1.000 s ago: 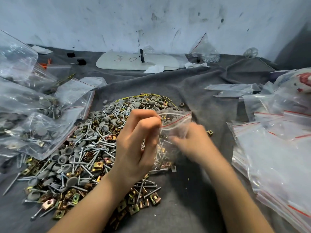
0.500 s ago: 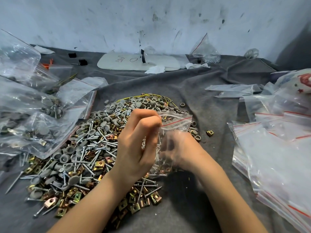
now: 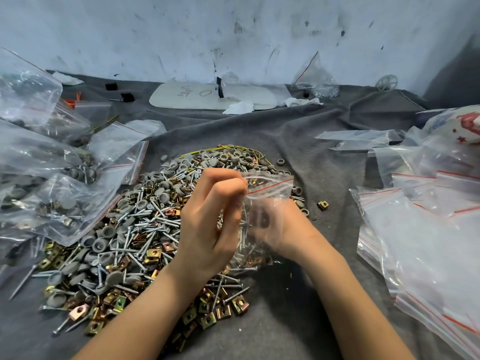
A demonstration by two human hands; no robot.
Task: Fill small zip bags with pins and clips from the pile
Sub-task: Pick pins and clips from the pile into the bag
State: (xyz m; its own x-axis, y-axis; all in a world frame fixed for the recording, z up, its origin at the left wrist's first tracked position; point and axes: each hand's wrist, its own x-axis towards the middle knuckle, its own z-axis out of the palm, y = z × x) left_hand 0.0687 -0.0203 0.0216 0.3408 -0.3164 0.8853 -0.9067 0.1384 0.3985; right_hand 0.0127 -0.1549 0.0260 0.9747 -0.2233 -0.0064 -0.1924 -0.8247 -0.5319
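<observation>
A grey cloth covers the work surface. On its right side lies a broad stack of empty zip bags, clear plastic with red seal lines, overlapping one another. On the left a heap of filled bags holds grey caps, screws and brass clips, dimly seen through the crumpled plastic. Between them, in the middle, spreads the pile – silver screws, grey round caps and brass-coloured clips all mixed together. At the pile's right edge stands the small zip bag, mouth upward, with screws and a few clips gathered in its lower part. The left hand has its fingers curled and pinches the bag's rim at the red seal line. The right hand shows only through the plastic, blurred – whether it grips anything cannot be told. A single loose clip lies on the cloth just right of the bag.
</observation>
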